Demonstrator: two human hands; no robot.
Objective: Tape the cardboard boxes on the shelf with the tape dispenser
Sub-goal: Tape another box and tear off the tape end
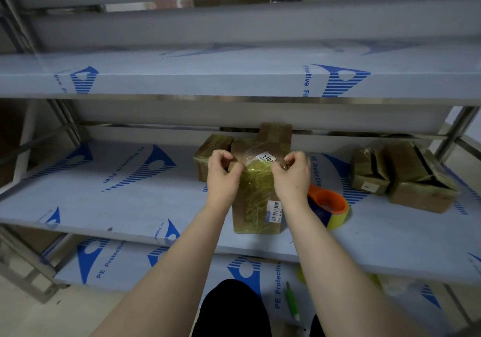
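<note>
We saw a steel rack of shelves, each one covered in pale blue film with dark blue print. On the middle shelf stood the box, near the front edge, its top flaps open and its sides wrapped in shiny tape. The left hand pinched the left flap with curled fingers, and the right hand pinched the right flap in the same way. The dispenser, orange and with a tape roll, lay on the shelf just beside the box, at its right. A second box stood behind it at the left. Two more boxes sat well apart at the right, with their flaps open. On the lowest shelf lay a green thing, perhaps a pen; the view there was too blurred to be sure.
</note>
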